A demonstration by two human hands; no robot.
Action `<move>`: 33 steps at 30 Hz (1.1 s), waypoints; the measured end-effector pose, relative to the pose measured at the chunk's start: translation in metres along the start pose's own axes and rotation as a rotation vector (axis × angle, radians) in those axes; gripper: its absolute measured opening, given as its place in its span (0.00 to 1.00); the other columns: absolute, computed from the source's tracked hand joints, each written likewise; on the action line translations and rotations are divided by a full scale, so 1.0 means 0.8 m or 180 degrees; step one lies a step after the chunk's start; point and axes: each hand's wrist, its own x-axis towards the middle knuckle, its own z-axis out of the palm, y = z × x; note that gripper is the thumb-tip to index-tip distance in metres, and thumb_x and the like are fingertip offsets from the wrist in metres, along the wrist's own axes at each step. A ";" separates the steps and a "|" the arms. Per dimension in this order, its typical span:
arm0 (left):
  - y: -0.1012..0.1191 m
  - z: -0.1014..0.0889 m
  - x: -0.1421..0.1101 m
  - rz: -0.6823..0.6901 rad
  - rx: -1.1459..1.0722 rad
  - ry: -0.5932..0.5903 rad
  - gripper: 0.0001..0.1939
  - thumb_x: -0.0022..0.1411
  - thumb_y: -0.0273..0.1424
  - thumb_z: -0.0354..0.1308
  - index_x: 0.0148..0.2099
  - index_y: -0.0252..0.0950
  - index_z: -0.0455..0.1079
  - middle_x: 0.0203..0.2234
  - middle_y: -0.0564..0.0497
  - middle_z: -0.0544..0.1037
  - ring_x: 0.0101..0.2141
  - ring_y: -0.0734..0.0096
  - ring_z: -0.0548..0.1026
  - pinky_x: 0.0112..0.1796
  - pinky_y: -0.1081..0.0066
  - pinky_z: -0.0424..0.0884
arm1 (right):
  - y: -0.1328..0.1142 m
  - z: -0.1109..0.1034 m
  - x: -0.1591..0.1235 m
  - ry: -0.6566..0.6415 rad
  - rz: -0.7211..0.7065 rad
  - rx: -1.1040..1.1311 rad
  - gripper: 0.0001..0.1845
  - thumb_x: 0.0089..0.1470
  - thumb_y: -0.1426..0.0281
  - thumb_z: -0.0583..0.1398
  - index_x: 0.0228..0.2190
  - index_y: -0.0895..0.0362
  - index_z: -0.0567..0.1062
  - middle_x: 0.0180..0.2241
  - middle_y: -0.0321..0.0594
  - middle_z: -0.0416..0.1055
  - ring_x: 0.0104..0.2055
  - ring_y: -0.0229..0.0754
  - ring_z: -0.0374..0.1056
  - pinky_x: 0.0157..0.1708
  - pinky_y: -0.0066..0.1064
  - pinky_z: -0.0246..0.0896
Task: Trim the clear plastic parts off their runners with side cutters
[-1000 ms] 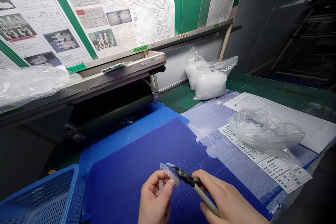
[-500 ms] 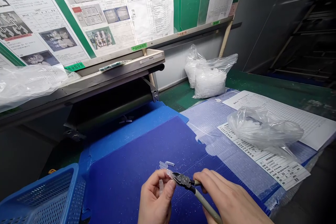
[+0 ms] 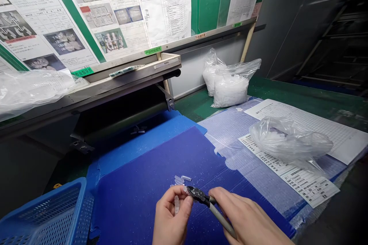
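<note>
Between its thumb and fingertips, my left hand pinches a small translucent plastic piece; part of it is covered by the fingers. My right hand is wrapped around the grey handles of a pair of cutting pliers. The black jaws of the pliers meet the plastic piece at my left fingertips, and whether they are fully closed I cannot tell. Just beyond the hands, small translucent plastic parts lie on the dark blue sheet.
A blue perforated basket stands at the lower left. On the right, a plastic bag rests on printed papers. Filled clear bags stand farther back. A metal ledge overhangs the far left side.
The pliers have turned slightly and their handles have drawn closer together as my right hand tightened and shifted a little left. My left hand stays nearly still.
</note>
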 end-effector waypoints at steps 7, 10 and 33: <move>-0.001 -0.031 0.014 -0.0902 -0.1189 -0.0400 0.05 0.52 0.29 0.55 0.29 0.34 0.62 0.18 0.57 0.61 0.13 0.87 0.45 0.10 0.85 0.40 | 0.041 0.062 0.056 0.0028 0.0097 0.0700 0.12 0.48 0.80 0.50 0.36 0.55 0.58 0.31 0.34 0.63 0.32 0.39 0.61 0.30 0.25 0.53; -0.001 -0.041 0.016 -0.0857 -0.1470 -0.0439 0.06 0.51 0.30 0.54 0.32 0.36 0.61 0.20 0.55 0.63 0.15 0.83 0.52 0.11 0.86 0.45 | 0.046 0.092 0.074 0.0046 0.0109 0.0551 0.14 0.48 0.79 0.52 0.38 0.55 0.60 0.35 0.37 0.64 0.37 0.42 0.61 0.31 0.27 0.52; 0.016 -0.009 -0.011 -0.0210 0.0061 0.0228 0.14 0.42 0.37 0.66 0.26 0.31 0.72 0.24 0.48 0.72 0.16 0.81 0.61 0.12 0.82 0.49 | -0.010 -0.015 0.017 0.0128 0.0069 0.0798 0.10 0.48 0.71 0.54 0.36 0.53 0.63 0.37 0.36 0.65 0.40 0.44 0.63 0.32 0.29 0.58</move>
